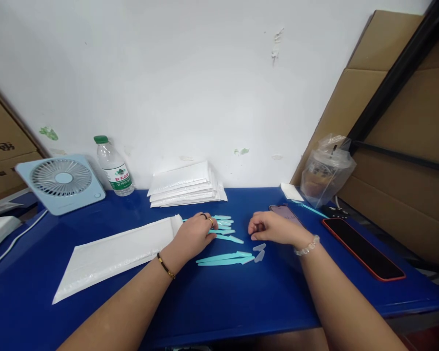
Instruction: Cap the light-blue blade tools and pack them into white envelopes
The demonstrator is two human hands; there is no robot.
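My left hand (197, 235) is closed over the handles of several teal eyebrow razors (225, 231), which lie side by side with their blade ends pointing right. Its fingers hide the handle ends. To the right, my right hand (269, 227) is held just over the table with fingers curled in; whether anything is inside cannot be seen. Two more teal eyebrow razors (225, 259) rest together nearer to me. By their tips lie two small clear blade caps (259, 255). A white padded envelope (120, 253) lies flat, its right end beside my left hand.
At the wall stand a blue fan (63, 183), a water bottle (114, 168) and a stack of white padded envelopes (185, 185). On the right are a phone (287, 214), a red-edged phone (364, 248), a bagged drink cup (325, 173) and another teal razor (314, 210).
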